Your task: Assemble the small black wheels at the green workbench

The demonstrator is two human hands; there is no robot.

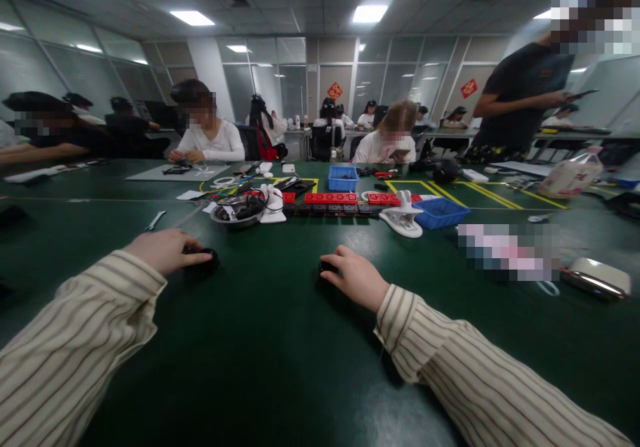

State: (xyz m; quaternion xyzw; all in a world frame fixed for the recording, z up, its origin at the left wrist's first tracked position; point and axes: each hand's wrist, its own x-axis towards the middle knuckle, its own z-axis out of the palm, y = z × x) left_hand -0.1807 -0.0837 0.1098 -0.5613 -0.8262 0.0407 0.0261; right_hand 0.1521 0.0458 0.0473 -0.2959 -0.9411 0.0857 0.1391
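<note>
My left hand (167,250) rests on the green tabletop (260,340) at left, its fingers closed around a dark, rounded black object (206,264). Most of that object lies under the fingers, and its kind does not show. Further right, my right hand (354,275) grips a second small black object (325,268) between thumb and fingers, low at the table. This one is also largely covered by the hand. The two hands are well apart, with bare table between them. A small wrench (156,220) lies just beyond my left hand.
Ahead stand a metal bowl (237,216) of cables, white clip bases (403,216), red socket strips (331,198) and a blue basket (443,213). A shiny-edged case (600,277) lies at right. Co-workers sit across the table; a person (520,93) stands at right.
</note>
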